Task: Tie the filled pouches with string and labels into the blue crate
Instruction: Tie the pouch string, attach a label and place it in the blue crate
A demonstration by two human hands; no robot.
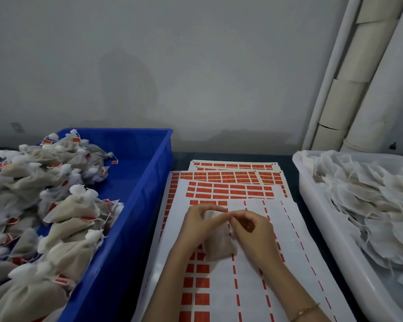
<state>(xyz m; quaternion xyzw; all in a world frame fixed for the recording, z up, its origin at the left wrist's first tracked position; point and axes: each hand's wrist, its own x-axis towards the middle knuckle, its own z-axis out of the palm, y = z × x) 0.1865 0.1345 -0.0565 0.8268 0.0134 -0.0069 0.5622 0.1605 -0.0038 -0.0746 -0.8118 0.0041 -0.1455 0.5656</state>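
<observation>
Mesh pouch (219,243), right of blue crate (147,187), pinched by left hand (199,225) and right hand (253,230); slack knot risks spillage.

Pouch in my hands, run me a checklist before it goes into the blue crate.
1. Grip: ok. The left hand and right hand both pinch the pouch at its neck.
2. String knotted: cannot tell, the fingers cover the neck.
3. Label on the pouch: cannot tell, none shows.
4. Room in the blue crate: ok, its right side is bare.
5. Label sheets: ok, red labels remain beneath the hands.
6. More pouches to tie: ok, the white tub holds a pile.
</observation>
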